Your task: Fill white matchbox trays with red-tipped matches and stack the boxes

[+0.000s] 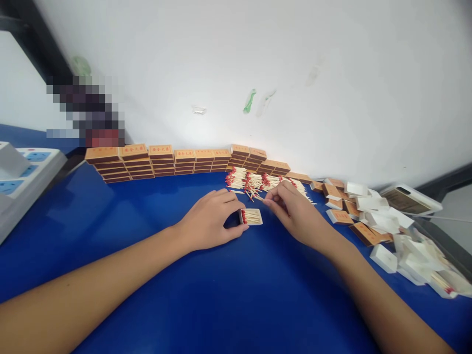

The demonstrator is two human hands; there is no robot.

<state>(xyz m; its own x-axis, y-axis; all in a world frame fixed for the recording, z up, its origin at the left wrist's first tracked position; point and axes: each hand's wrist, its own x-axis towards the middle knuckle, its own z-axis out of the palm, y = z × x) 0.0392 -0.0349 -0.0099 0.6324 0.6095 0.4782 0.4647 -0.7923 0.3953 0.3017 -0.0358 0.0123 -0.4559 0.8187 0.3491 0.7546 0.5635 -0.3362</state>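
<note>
My left hand grips the left end of a small white matchbox tray between thumb and fingers. Red-headed matches lie side by side in this tray, heads to the left. Just right of the tray, my right hand is closed in a pinch. A matchstick reaches to its fingertips from the edge of the pile. Beyond both hands spreads that heap of loose matches, partly covered by the right hand.
Stacked orange matchboxes line the wall side of the blue table. On the right lie loose orange box sleeves and white trays, one holding matches. A white device with blue panels stands at left. A blurred-out patch hides the back left.
</note>
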